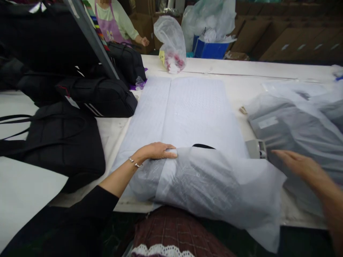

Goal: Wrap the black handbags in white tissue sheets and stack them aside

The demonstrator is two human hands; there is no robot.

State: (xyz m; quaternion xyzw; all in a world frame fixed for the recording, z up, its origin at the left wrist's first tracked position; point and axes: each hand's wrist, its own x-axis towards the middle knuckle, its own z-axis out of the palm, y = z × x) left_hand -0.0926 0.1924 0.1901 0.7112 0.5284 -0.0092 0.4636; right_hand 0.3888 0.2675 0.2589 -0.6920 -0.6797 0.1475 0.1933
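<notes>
A black bag wrapped in thin white translucent sheet, a bundle point(198, 182), lies along the front edge of the table. A sliver of black shows at its upper edge, and the sheet's loose right end hangs over the table's edge. My left hand point(160, 151) grips the bundle's upper left edge, thumb and fingers over the wrap. Beyond the bundle, flat white sheets point(193, 107) are spread on the table. My right hand point(300, 162), slightly blurred, is held with fingers stretched out, apart from the bundle. Just left of its fingertips stands a small grey tape dispenser point(255, 149).
Wrapped bundles point(292, 121) lie at the right. Black bags point(66, 139) crowd the left, near a slanted metal post point(91, 35). At the back are a clear plastic bag point(171, 39) and a blue box point(209, 48). A person in a purple apron point(109, 23) stands across the table.
</notes>
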